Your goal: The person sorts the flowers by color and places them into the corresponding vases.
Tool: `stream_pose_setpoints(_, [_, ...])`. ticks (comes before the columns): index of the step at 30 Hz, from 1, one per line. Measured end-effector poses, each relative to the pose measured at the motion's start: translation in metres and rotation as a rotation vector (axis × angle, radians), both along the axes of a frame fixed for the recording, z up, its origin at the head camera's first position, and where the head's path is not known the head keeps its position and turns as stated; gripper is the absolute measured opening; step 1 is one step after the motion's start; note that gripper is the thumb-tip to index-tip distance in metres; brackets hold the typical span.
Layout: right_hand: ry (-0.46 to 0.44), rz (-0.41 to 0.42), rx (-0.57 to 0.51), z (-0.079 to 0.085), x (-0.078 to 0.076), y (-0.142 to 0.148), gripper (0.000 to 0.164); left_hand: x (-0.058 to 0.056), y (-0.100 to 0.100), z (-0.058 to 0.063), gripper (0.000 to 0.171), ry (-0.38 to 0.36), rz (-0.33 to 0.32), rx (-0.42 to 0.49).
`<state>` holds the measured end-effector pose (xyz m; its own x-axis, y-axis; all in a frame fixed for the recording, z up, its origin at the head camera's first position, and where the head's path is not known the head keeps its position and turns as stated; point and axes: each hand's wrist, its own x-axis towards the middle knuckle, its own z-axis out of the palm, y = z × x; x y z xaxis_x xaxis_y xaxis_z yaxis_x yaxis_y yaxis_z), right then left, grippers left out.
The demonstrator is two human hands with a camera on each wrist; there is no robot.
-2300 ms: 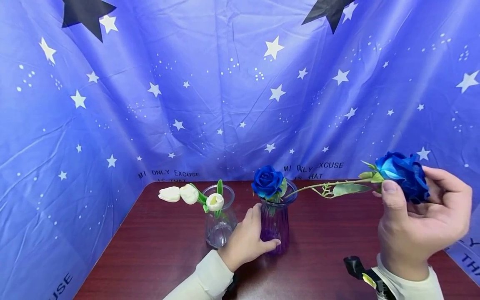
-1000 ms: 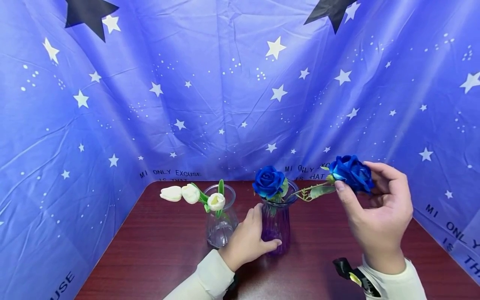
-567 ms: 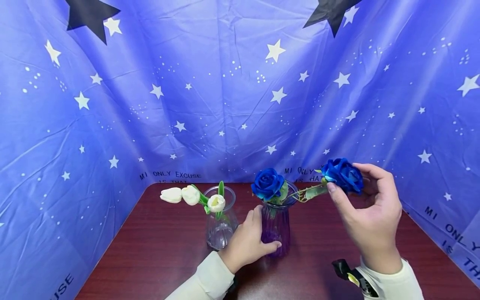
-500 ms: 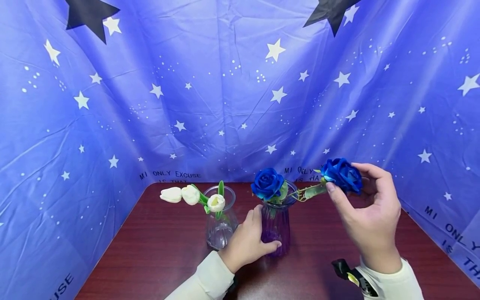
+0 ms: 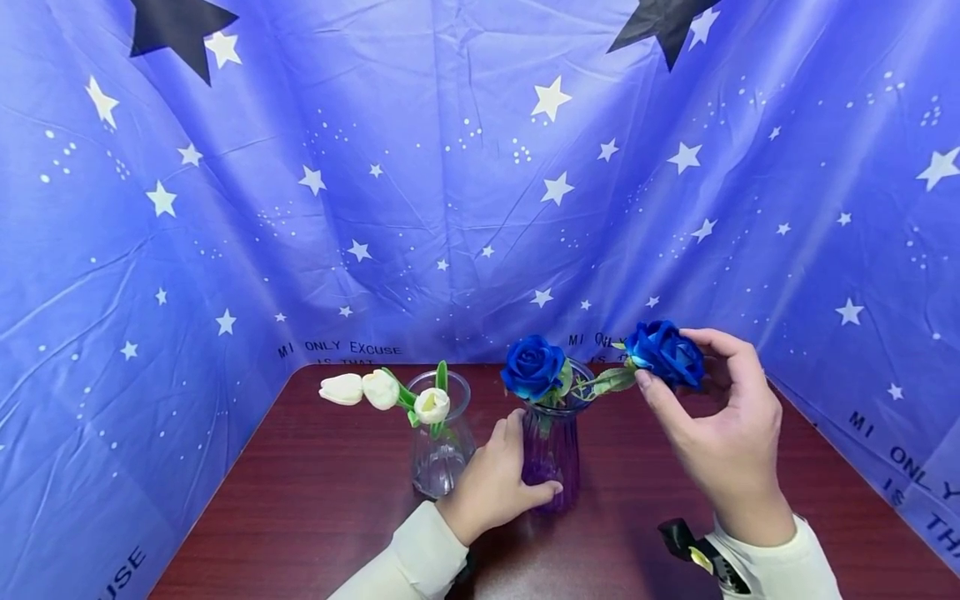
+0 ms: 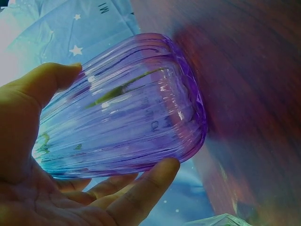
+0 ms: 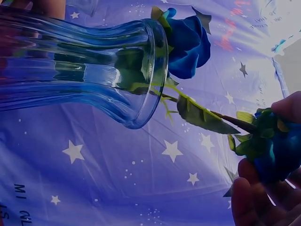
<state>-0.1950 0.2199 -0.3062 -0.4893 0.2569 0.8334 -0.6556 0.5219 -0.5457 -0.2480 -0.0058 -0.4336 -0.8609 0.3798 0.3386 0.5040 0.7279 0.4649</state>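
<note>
A ribbed purple glass vase (image 5: 553,458) stands on the table, and my left hand (image 5: 491,479) grips its body from the left, thumb on one side and fingers on the other. One blue rose (image 5: 534,367) sits in it, its bloom over the left of the rim. My right hand (image 5: 727,417) holds a second blue rose (image 5: 666,354) by its bloom, between thumb and fingers. In the right wrist view this rose's stem (image 7: 225,117) slants into the vase mouth, with its leaf (image 7: 200,115) just outside the rim. Through the glass a green stem (image 6: 113,94) shows in the left wrist view.
Left of the purple vase stands a clear glass vase (image 5: 438,462) with white tulips (image 5: 380,389) leaning left. The dark red wooden table (image 5: 300,517) ends at a starry blue cloth backdrop (image 5: 450,208) behind and on both sides.
My right hand has moved left with the second blue rose, bringing its bloom nearer the vase and its stem further into the mouth. The left hand and the vase have stayed in place.
</note>
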Motion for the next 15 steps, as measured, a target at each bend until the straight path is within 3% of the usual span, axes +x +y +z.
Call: stream_pose_setpoints(15, [-0.099, -0.017, 0.16, -0.0057, -0.004, -0.0013, 0.064, 0.0005, -0.0014, 0.0, 0.107, -0.009, -0.01, 0.0])
